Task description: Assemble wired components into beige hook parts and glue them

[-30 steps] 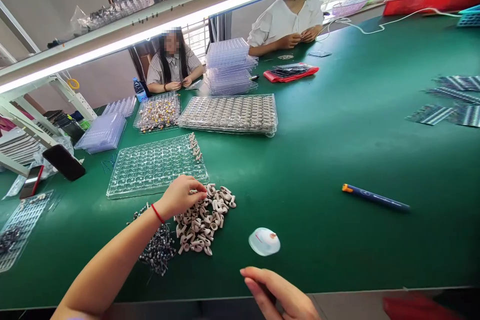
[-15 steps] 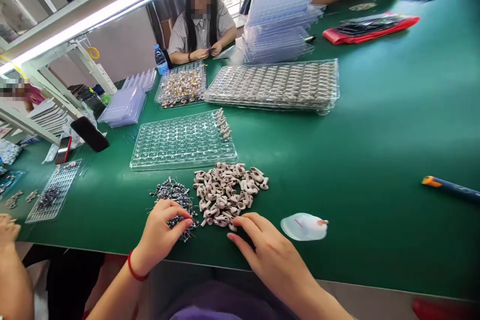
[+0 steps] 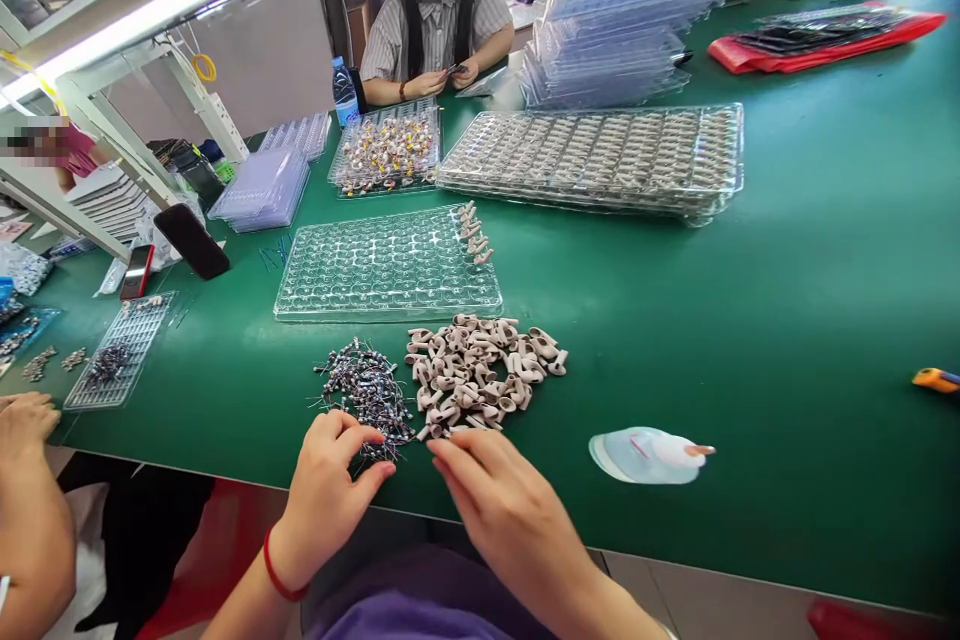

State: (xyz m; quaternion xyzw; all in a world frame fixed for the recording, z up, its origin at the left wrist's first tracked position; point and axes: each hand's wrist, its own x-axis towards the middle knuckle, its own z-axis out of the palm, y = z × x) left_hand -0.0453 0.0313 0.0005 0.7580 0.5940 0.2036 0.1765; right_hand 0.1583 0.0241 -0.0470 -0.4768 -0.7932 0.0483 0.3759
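Observation:
My left hand [image 3: 334,480] is at the near edge of a pile of small dark wired components [image 3: 364,385]. Its thumb and forefinger are curved, with a gap between the tips, and nothing shows in it. My right hand [image 3: 506,500] is closed in a pinch just below the heap of beige hollow elbow-shaped pieces [image 3: 480,370]; whatever lies between its fingertips is hidden. Behind the piles lies a clear plastic tray [image 3: 382,265] with round pockets. Several beige pieces [image 3: 474,235] stand along its right end.
Filled clear trays [image 3: 592,160] and a tray of white and yellow parts [image 3: 390,150] are farther back. A soft translucent bottle [image 3: 649,455] lies on the right, near a yellow-tipped tool [image 3: 934,380]. Co-workers sit across the table; another person's arm [image 3: 34,490] is at left.
My right hand has drawn left and toward me from the beige heap, its fingertips coming together. My left finger and thumb have spread slightly. The view has shifted.

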